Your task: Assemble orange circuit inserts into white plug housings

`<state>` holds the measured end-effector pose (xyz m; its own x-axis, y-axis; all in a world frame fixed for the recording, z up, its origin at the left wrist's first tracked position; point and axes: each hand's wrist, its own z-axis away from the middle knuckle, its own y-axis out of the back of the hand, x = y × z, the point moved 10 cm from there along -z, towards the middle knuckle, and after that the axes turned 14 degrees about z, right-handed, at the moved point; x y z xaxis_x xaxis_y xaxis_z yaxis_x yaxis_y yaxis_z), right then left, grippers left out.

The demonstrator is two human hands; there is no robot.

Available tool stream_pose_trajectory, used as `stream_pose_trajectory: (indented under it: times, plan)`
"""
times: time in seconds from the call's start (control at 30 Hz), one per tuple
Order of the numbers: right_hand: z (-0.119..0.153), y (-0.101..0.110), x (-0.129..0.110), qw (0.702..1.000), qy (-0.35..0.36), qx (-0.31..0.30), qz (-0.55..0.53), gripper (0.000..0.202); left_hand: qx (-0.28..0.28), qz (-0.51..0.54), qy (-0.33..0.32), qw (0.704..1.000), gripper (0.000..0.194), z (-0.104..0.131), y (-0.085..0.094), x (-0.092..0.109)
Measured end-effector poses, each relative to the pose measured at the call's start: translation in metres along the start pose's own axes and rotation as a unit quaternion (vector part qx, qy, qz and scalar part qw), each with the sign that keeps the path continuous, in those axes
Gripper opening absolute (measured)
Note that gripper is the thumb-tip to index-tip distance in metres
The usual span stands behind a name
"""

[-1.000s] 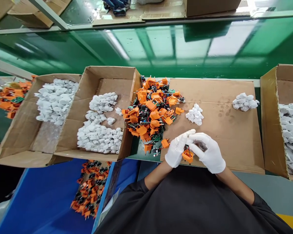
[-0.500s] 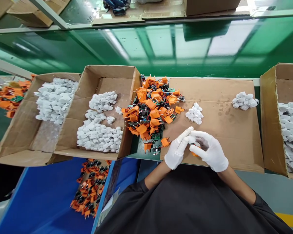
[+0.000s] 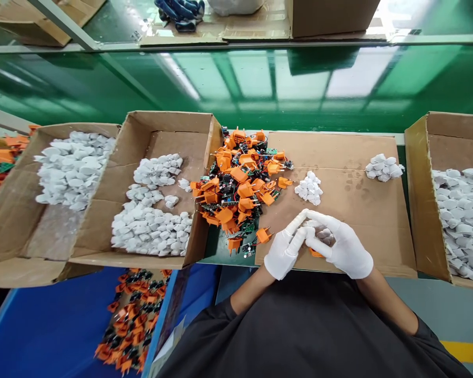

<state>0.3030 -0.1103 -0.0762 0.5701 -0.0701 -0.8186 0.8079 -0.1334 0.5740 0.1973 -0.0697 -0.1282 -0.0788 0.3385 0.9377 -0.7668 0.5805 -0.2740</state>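
Observation:
My left hand [image 3: 284, 251] and my right hand [image 3: 341, 244], both in white gloves, meet at the fingertips over the front of a cardboard sheet [image 3: 362, 226]. Their fingers are pinched together; whatever is between them is too hidden to name. Under my right palm lie some small white pieces [image 3: 325, 236], with an orange piece [image 3: 315, 253] just in front. Beyond my hands sits a small pile of white pieces [image 3: 309, 188]. A heap of orange plug parts with circuit boards [image 3: 240, 184] spreads to the left of my left hand.
Cardboard boxes [image 3: 199, 239] of white pieces stand at the left, another box [image 3: 421, 210] at the right. Another white pile [image 3: 384, 168] lies on the sheet's far right. A blue bin [image 3: 55, 320] with orange parts is lower left.
The whole view has shifted slightly. My hands remain together at the fingertips, and the white pieces under my right palm show more clearly.

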Motion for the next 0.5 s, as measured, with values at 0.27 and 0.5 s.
stream_pose_trajectory:
  times: [0.27,0.5]
  plan:
    - [-0.063,0.086,-0.004,0.989,-0.005,0.130,0.072,0.019,-0.033,0.176,0.011,0.984,0.071,-0.001,-0.009,-0.007]
    - [-0.219,0.148,0.061,0.931,-0.120,0.211,0.271,0.034,-0.033,0.152,0.015,0.988,0.065,0.003,-0.009,-0.005]
